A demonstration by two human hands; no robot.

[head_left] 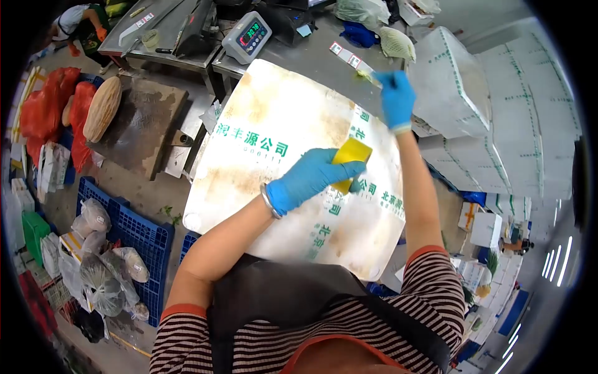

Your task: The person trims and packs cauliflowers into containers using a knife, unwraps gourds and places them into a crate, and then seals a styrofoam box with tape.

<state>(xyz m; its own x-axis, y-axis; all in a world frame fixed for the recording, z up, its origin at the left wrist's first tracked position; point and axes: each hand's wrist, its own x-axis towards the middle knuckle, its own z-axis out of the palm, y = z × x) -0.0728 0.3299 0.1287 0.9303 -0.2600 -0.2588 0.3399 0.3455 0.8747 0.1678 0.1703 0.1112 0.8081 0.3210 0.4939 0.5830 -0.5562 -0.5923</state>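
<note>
My left hand [317,177], in a blue glove, is closed around a yellow roll of tape [355,154]. It is over a white, stained board-like surface [268,87] with rounded corners, crossed by strips of tape printed with green characters. Whether this is a lid or a whole box, I cannot tell. My right hand [397,100], also blue-gloved, is raised beyond the surface's right edge, near a paper strip of labels [346,56] on the metal table. Its fingers are blurred, and I cannot make out anything in them.
A scale [247,37] with lit digits stands on the metal table [311,59]. White foam boxes [445,81] are stacked at right. To the left are a wooden board [140,124], a long tan melon [103,109], red bags [47,109] and a blue pallet [152,249]. Another person [81,28] is at upper left.
</note>
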